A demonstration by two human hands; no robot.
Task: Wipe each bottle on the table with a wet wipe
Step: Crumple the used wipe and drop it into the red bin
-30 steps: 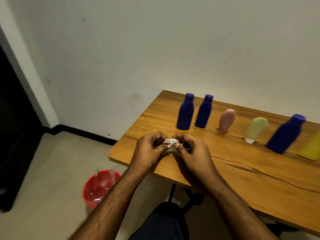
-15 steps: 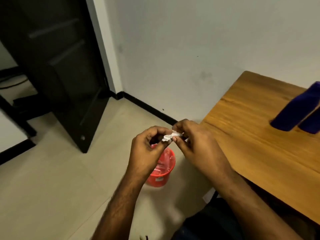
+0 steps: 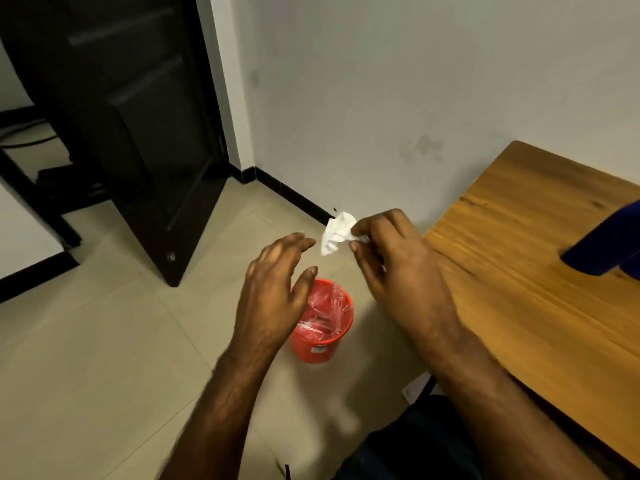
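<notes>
Head view: right hand (image 3: pixel 398 258) pinches wipe (image 3: pixel 336 237); left hand (image 3: pixel 277 292) open above seemingly plastic-lined bucket (image 3: pixel 322 327).

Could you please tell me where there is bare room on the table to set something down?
The wooden table is bare from its wall-side corner along the near edge. Only the blue bottle occupies the far right edge. The right hand hangs beside the left edge.

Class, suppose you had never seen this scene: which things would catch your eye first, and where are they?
The crumpled white wipe stands out first, pinched by the right hand in mid-air, left of the wooden table. Just below, on the tiled floor, a red bin lined with clear plastic sits partly behind the open left hand. A dark door fills the upper left.
</notes>
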